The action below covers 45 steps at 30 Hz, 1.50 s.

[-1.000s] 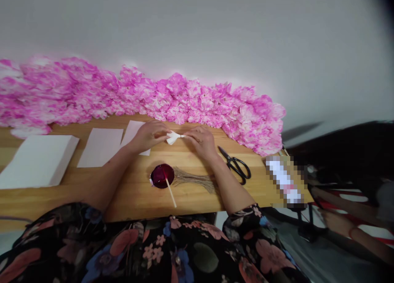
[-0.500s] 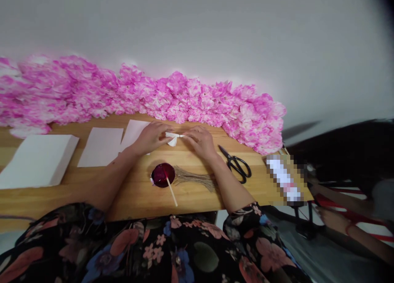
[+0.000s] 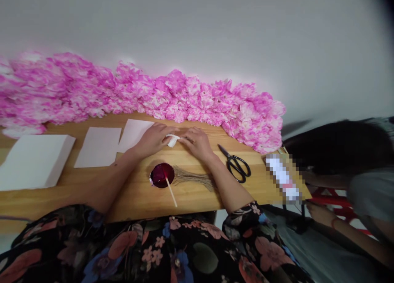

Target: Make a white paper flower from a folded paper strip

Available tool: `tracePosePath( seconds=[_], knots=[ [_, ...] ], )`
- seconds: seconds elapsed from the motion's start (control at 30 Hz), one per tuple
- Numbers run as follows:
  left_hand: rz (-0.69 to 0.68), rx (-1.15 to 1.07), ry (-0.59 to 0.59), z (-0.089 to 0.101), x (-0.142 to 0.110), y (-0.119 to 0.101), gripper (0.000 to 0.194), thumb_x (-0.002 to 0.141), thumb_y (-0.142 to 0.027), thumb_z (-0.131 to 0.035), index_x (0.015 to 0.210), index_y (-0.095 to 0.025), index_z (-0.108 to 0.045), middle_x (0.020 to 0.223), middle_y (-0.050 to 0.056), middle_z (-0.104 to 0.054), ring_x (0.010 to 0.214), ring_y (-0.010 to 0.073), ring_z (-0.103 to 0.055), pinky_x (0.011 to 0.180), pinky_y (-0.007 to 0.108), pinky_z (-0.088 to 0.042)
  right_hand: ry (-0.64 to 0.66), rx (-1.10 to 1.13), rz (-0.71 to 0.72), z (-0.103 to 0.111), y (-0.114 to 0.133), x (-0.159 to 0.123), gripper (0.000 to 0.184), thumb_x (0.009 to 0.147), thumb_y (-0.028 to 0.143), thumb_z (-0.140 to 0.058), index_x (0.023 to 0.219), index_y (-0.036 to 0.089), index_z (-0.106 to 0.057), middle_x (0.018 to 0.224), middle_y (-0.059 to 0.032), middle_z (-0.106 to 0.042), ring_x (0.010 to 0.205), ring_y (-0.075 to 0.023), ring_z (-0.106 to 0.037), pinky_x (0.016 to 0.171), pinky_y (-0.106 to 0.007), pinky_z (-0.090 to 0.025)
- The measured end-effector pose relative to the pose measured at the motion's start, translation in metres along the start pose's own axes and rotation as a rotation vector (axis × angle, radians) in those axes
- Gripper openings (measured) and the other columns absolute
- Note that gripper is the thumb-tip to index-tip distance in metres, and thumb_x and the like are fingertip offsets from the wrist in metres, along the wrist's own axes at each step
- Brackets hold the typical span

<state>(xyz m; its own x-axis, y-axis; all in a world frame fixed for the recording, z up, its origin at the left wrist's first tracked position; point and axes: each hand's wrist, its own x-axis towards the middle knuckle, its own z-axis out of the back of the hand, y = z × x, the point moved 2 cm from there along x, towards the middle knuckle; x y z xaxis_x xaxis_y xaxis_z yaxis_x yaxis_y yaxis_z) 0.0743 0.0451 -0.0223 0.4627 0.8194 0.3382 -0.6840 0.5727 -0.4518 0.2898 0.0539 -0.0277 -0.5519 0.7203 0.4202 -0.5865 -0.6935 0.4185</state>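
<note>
Between my two hands is a small white paper bundle (image 3: 173,141), pinched narrow toward its right end. My left hand (image 3: 156,136) closes its fingers on the loose left side of the paper. My right hand (image 3: 197,142) grips the narrow right end, its fingertips partly hidden. Below the hands stands a bowl of dark magenta liquid (image 3: 160,174) with a wooden stick (image 3: 171,191) leaning out of it. A bunch of brown twine lengths (image 3: 193,177) lies beside the bowl. Black-handled scissors (image 3: 235,163) rest to the right of my right forearm.
A thick stack of white paper (image 3: 33,159) sits at the left, with pale sheets (image 3: 98,147) nearby. Pink and white paper flowers (image 3: 175,94) line the table's back along the wall. At the right are a blurred-out object (image 3: 285,178) and another person's arm (image 3: 329,219).
The white paper's loose left part now looks more folded and compact. My hands have come slightly closer around it. The other person at the right has leaned nearer to the table.
</note>
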Motion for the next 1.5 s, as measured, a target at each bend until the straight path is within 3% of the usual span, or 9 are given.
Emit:
tracePosePath(
  seconds=[0.17,0.33,0.43,0.6,0.97,1.17,1.37,1.5],
  knots=[
    [0.042,-0.098,-0.062,0.002,-0.002,0.006,0.036,0.093,-0.026,-0.052,0.123,-0.020,-0.072,0.115,0.010,-0.078,0.106,0.0277,-0.070,0.095,0.040,-0.053,-0.048,0.072,-0.020,0.001,-0.002,-0.001,0.028,0.101,0.046,-0.064,0.100,0.022,-0.080,0.093,-0.0065,-0.076,0.093,-0.0219,-0.067,0.084,-0.036,-0.047],
    [0.138,-0.247,-0.232,0.010,-0.002,0.008,0.043,0.092,-0.030,-0.055,0.133,-0.020,-0.066,0.112,0.009,-0.079,0.106,0.0242,-0.072,0.100,0.039,-0.053,-0.112,0.072,-0.048,0.006,-0.004,-0.002,0.029,0.101,0.047,-0.064,0.101,0.023,-0.080,0.094,-0.0067,-0.077,0.093,-0.0221,-0.066,0.085,-0.037,-0.048],
    [0.264,-0.362,-0.295,0.013,-0.003,0.008,0.041,0.092,-0.040,-0.061,0.128,-0.021,-0.067,0.101,0.006,-0.081,0.096,0.0223,-0.074,0.091,0.034,-0.056,-0.141,0.043,-0.043,0.009,-0.004,-0.002,0.031,0.102,0.049,-0.061,0.101,0.024,-0.080,0.095,-0.0066,-0.077,0.093,-0.0224,-0.067,0.085,-0.038,-0.048],
    [0.395,-0.530,-0.260,0.011,-0.003,0.003,0.042,0.086,-0.048,-0.069,0.117,-0.019,-0.072,0.094,0.006,-0.082,0.087,0.0217,-0.075,0.075,0.029,-0.056,-0.153,-0.018,0.007,0.012,-0.001,-0.001,0.038,0.104,0.051,-0.055,0.100,0.022,-0.080,0.092,-0.0076,-0.076,0.092,-0.0226,-0.066,0.085,-0.038,-0.048],
    [0.377,-0.532,-0.195,0.007,-0.003,0.005,0.052,0.087,-0.059,-0.068,0.122,-0.020,-0.076,0.098,0.007,-0.083,0.088,0.0228,-0.077,0.077,0.030,-0.060,-0.118,-0.035,0.019,0.008,0.003,-0.001,0.032,0.104,0.047,-0.059,0.102,0.026,-0.082,0.086,-0.0055,-0.075,0.088,-0.0220,-0.063,0.085,-0.039,-0.046],
    [0.369,-0.550,-0.198,0.006,-0.003,0.002,0.054,0.084,-0.048,-0.070,0.129,-0.019,-0.075,0.097,0.006,-0.084,0.085,0.0210,-0.076,0.080,0.030,-0.059,-0.136,-0.051,0.028,0.007,0.004,-0.001,0.031,0.103,0.047,-0.060,0.103,0.025,-0.082,0.087,-0.0059,-0.075,0.090,-0.0218,-0.065,0.086,-0.038,-0.047],
    [0.367,-0.605,-0.233,0.005,-0.002,0.000,0.055,0.083,-0.043,-0.070,0.130,-0.016,-0.074,0.094,0.007,-0.083,0.073,0.0173,-0.072,0.064,0.025,-0.053,-0.120,0.011,-0.059,0.004,0.001,0.000,0.024,0.101,0.044,-0.066,0.102,0.025,-0.081,0.096,-0.0059,-0.078,0.093,-0.0224,-0.067,0.088,-0.038,-0.049],
    [0.341,-0.597,-0.255,0.005,-0.002,0.001,0.054,0.083,-0.043,-0.070,0.130,-0.016,-0.074,0.092,0.006,-0.082,0.074,0.0177,-0.072,0.068,0.027,-0.055,-0.117,0.081,-0.106,0.003,0.000,0.000,0.020,0.099,0.040,-0.069,0.101,0.024,-0.081,0.097,-0.0055,-0.079,0.094,-0.0220,-0.068,0.089,-0.038,-0.050]
  ],
)
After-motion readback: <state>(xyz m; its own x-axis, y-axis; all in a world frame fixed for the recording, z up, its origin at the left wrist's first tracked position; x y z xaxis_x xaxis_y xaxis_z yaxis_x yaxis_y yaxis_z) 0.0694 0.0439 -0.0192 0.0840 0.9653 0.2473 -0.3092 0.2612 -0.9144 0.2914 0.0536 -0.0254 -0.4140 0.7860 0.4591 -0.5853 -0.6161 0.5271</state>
